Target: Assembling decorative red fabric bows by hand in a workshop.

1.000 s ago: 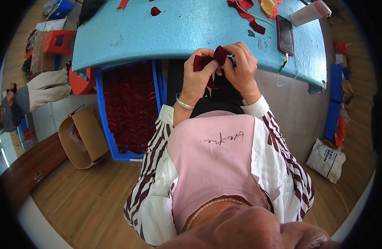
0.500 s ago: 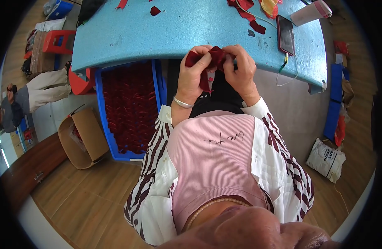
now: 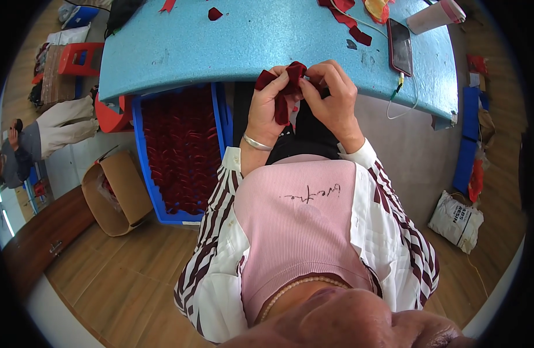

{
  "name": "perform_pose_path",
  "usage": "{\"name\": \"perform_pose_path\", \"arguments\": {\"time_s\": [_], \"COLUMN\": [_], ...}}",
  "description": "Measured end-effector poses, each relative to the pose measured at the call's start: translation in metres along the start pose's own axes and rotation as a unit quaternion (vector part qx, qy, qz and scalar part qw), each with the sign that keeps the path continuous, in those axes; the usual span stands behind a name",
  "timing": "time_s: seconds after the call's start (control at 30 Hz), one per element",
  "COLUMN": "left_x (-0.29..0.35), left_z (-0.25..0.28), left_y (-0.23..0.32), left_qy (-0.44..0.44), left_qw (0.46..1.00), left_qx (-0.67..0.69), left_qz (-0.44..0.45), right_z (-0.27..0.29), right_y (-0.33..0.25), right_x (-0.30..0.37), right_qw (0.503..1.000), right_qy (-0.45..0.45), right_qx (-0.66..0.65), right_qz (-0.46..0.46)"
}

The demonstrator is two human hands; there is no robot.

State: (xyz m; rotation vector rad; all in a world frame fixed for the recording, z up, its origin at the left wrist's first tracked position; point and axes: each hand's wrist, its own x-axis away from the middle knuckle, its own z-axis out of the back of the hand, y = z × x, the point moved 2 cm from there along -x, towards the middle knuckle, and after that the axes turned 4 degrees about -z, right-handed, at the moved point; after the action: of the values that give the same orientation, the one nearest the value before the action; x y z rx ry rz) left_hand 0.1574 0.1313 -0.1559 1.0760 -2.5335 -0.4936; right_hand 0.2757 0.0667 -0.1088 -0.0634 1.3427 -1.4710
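A dark red velvet bow (image 3: 295, 72) with loops and a hanging tail is held just past the near edge of the blue table (image 3: 180, 46). My left hand (image 3: 264, 110) pinches its middle between thumb and fingers. On the other side, my right hand (image 3: 335, 98) is closed, thumb and forefinger at the bow's right loop. The fingertips partly hide where the folds meet. Below the table on the left, a blue crate (image 3: 140, 145) holds rows of similar dark red velvet pieces (image 3: 180, 151).
Red scraps (image 3: 360, 36), a phone (image 3: 399, 49) on a white cable and a pink-and-white tumbler (image 3: 435, 17) lie at the table's right. A cardboard box (image 3: 125, 194) and red stool (image 3: 81, 59) stand left. Another person (image 3: 32, 139) stands far left; a white sack (image 3: 456, 220) sits right.
My right hand's fingers have shifted on the bow, and its upper loop now stands out more. The tail hangs fuller below my left hand. The person at far left has moved their arm slightly.
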Motion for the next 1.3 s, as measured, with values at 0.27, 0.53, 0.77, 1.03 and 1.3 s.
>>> {"name": "perform_pose_path", "arguments": {"time_s": [0.27,0.53,0.77,1.03,1.3], "left_x": [0.004,0.002,-0.001,0.002,0.003], "left_z": [-0.011,-0.003,-0.005,-0.002,-0.012], "left_y": [0.006,0.002,-0.007,-0.003,-0.004], "left_qy": [-0.005,0.013,0.063,-0.009,-0.008], "left_qw": [0.989,0.998,0.998,0.994,0.984], "left_qx": [-0.132,-0.051,0.021,-0.109,-0.165], "left_qz": [-0.060,-0.021,0.011,-0.021,-0.072], "right_z": [-0.005,-0.008,-0.007,-0.002,-0.002], "right_y": [0.003,0.006,0.002,0.009,0.005], "right_x": [0.002,0.008,0.002,0.000,-0.007], "right_qw": [0.996,0.991,0.999,0.999,0.987], "right_qy": [-0.030,-0.028,-0.009,-0.042,0.008], "right_qx": [0.010,-0.042,0.005,0.017,0.113], "right_qz": [-0.087,-0.126,-0.047,-0.023,0.114]}}
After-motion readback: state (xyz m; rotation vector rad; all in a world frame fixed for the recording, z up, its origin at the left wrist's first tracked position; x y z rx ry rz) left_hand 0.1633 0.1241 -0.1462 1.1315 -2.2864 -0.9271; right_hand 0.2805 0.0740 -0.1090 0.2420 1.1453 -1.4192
